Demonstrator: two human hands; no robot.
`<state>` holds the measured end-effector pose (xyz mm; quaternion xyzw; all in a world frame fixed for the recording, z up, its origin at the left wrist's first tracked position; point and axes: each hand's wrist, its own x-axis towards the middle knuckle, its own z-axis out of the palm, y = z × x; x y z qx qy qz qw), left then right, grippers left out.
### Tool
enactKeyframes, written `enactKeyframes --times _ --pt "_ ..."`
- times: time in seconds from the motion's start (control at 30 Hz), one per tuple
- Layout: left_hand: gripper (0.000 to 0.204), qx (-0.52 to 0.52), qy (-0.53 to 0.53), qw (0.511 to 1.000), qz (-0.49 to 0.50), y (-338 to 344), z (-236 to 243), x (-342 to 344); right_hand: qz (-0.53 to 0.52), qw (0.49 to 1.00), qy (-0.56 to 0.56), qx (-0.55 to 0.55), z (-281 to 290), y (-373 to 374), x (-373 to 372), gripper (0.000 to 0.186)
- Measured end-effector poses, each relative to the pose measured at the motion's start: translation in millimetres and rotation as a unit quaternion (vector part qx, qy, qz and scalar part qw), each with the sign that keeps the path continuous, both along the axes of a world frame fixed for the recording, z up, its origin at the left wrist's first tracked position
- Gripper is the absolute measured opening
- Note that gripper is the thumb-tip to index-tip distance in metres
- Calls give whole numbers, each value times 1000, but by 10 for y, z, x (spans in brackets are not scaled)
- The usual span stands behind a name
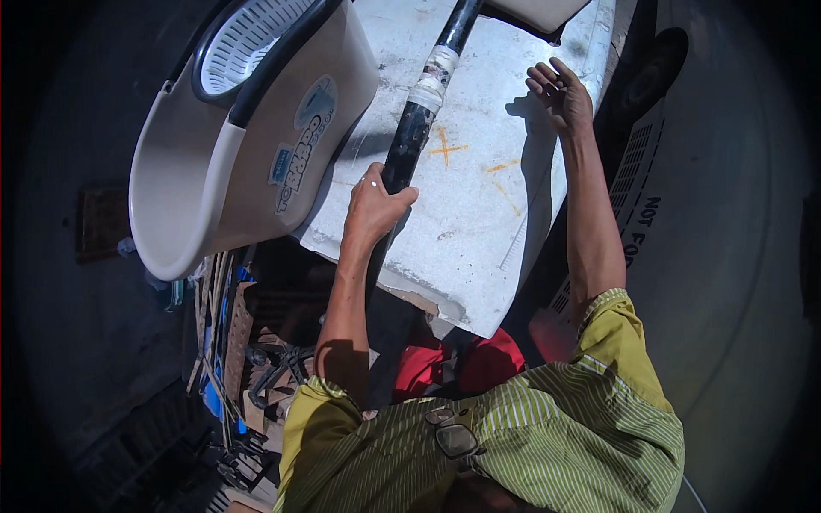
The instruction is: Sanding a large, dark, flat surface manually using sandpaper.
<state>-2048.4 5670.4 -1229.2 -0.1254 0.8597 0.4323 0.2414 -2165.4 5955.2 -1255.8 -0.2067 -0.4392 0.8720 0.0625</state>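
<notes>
A black pipe (405, 147) with a band of whitish tape (434, 79) wrapped round it slants across a worn white board (479, 222). My left hand (374, 205) is closed round the pipe's near part, with the thumb out to the right side. The pipe's far end runs out of view at the top. My right hand (564, 96) is raised above the board's right side, holding nothing, its fingers apart and slightly bent. Its shadow falls on the board. Orange marks, one a cross, show on the board between my hands.
To the left stands a large beige tub (282, 171) with dark rim parts and a white slotted basket (248, 51) in it. Wood strips and scrap (256, 342) lie below left. A pale curved vehicle-like body (727, 214) with a dark wheel (654, 73) borders the right.
</notes>
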Motion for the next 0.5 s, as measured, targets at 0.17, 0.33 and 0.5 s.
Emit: enactKeyframes --times 0.17,0.33,0.5 --pt "50 -18 23 999 26 -46 -19 41 16 999 0 -49 62 -126 661 32" --pt "55 -18 68 997 33 -67 -44 99 13 999 -14 -49 52 -276 1147 30" --pt "63 -43 113 992 33 -61 -74 130 1 999 -28 -34 63 -379 1399 30"
